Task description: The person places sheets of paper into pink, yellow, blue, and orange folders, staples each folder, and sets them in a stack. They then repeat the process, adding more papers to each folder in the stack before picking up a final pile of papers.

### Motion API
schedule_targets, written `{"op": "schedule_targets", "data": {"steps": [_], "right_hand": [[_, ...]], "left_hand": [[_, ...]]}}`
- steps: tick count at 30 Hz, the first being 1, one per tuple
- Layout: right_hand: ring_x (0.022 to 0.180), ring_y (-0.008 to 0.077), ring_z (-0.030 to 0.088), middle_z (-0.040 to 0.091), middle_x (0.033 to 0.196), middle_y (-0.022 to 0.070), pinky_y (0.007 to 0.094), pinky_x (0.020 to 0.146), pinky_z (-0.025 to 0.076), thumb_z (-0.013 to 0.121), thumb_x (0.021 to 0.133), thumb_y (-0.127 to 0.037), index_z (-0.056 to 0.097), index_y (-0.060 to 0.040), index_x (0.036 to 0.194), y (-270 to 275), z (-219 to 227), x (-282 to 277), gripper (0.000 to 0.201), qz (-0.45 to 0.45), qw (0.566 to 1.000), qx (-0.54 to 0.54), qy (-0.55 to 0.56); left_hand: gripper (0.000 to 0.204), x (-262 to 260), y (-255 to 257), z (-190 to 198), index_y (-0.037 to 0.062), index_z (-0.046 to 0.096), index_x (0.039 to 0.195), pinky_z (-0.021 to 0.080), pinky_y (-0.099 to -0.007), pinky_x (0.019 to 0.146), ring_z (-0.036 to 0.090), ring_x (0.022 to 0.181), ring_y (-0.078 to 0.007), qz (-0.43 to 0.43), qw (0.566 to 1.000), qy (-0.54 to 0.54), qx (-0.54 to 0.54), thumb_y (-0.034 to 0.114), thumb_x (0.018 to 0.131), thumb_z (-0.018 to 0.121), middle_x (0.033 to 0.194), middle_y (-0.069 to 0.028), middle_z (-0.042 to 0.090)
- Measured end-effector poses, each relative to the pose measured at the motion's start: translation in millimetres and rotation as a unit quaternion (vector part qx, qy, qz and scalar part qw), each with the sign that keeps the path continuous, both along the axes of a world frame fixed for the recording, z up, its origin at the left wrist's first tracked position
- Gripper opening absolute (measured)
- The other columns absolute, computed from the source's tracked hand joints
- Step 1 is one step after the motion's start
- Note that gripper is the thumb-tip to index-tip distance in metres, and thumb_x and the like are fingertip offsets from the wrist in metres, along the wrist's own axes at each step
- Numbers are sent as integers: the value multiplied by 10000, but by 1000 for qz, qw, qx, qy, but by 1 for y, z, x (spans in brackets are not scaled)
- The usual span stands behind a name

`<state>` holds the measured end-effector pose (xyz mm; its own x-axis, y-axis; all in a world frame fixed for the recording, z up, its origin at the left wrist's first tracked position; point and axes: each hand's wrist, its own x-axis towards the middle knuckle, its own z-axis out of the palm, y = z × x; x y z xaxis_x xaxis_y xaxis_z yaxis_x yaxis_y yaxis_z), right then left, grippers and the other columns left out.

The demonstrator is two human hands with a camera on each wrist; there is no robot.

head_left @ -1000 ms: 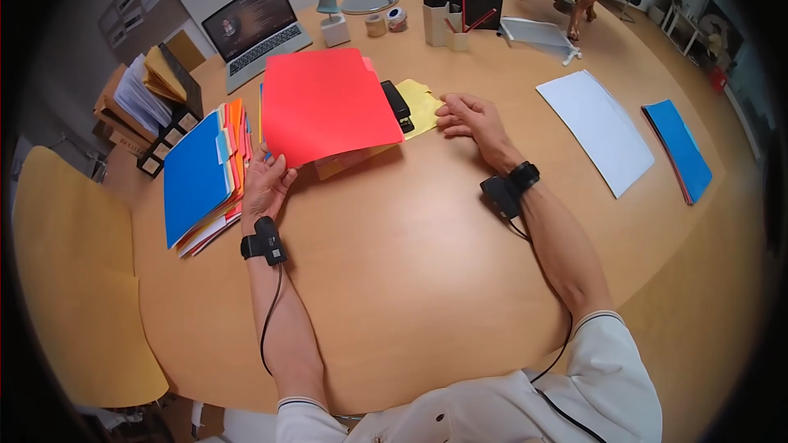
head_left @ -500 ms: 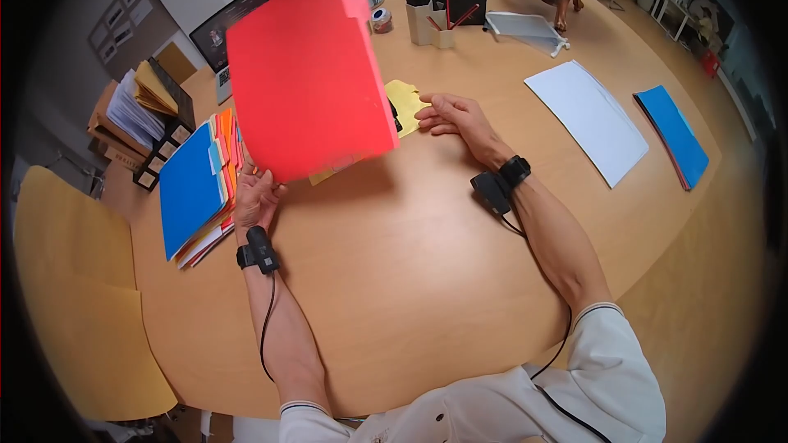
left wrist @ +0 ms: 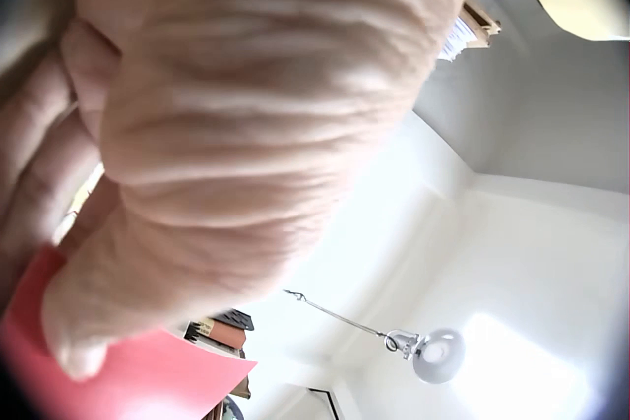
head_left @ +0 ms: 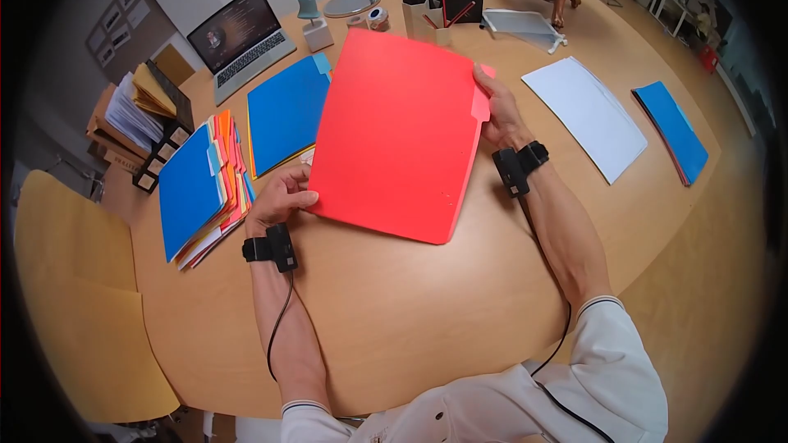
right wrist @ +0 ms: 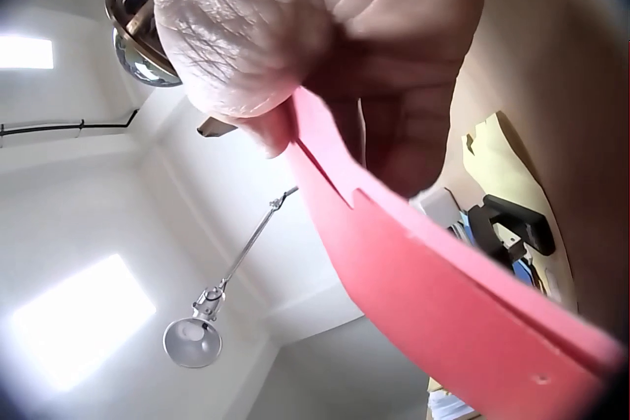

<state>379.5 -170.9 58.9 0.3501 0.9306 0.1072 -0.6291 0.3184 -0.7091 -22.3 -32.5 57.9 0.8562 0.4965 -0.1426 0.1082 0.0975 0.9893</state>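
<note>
A red tabbed folder [head_left: 394,139] is held up over the table between two hands. The left hand [head_left: 283,197] grips its lower left edge, thumb on the front; in the left wrist view that hand [left wrist: 256,115] has its thumb on the red sheet [left wrist: 148,381]. At the upper right edge, beside the tab, the right hand [head_left: 502,119] holds it. The right wrist view has the right hand [right wrist: 325,36] pinching the folder [right wrist: 423,292], whose layers part slightly. Behind the folder lies a blue folder [head_left: 283,107] with a yellow edge under it.
A stack topped by blue [head_left: 187,189] lies left, near a file rack [head_left: 164,148]. A laptop [head_left: 238,37], a bust [head_left: 304,4] and pen holders [head_left: 427,20] stand behind. White paper [head_left: 587,115] and blue folders [head_left: 669,131] lie right. A black desk tool [right wrist: 512,228] rests near yellow paper [right wrist: 507,164].
The red folder has moved right and toward the body, uncovering the blue folder and laptop. The right hand, earlier beside the yellow paper, now grips the folder's right edge. The left hand keeps hold of it.
</note>
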Motion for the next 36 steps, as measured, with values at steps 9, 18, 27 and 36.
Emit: {"op": "schedule_targets", "data": {"steps": [9, 18, 27, 36], "right_hand": [[566, 71, 604, 657, 797, -9, 230, 419, 465, 522, 1048, -286, 617, -68, 1115, 6, -2, -34, 248, 62, 966, -199, -155], [407, 51, 502, 608, 712, -18, 203, 295, 290, 442, 1031, -247, 579, -42, 1110, -7, 13, -67, 259, 179, 948, -228, -132], [567, 86, 598, 637, 822, 23, 263, 448, 479, 467, 1020, -222, 556, -42, 1092, 1, 11, -78, 214, 126, 958, -248, -72], [440, 128, 524, 602, 665, 10, 270, 455, 453, 515, 993, -262, 601, -44, 955, -8, 13, -45, 237, 166, 920, -291, -202]], "left_hand": [[474, 32, -14, 10, 47, 610, 1310, 550, -328, 910, 637, 1155, -181, 271, 954, -112, 61, 438, 1045, 558, 1180, -84, 692], [422, 69, -20, -8, -34, 723, 1113, 494, -265, 846, 629, 939, -114, 195, 919, -12, 342, 359, 1058, 581, 983, -34, 728], [458, 58, -10, -24, -30, 745, 986, 481, -261, 778, 607, 857, -92, 275, 923, -142, 228, 395, 1051, 587, 921, -17, 715], [756, 28, 30, -55, 145, 466, 632, 436, -397, 987, 577, 980, -278, 36, 896, -419, -144, 642, 1061, 91, 662, -83, 570]]}}
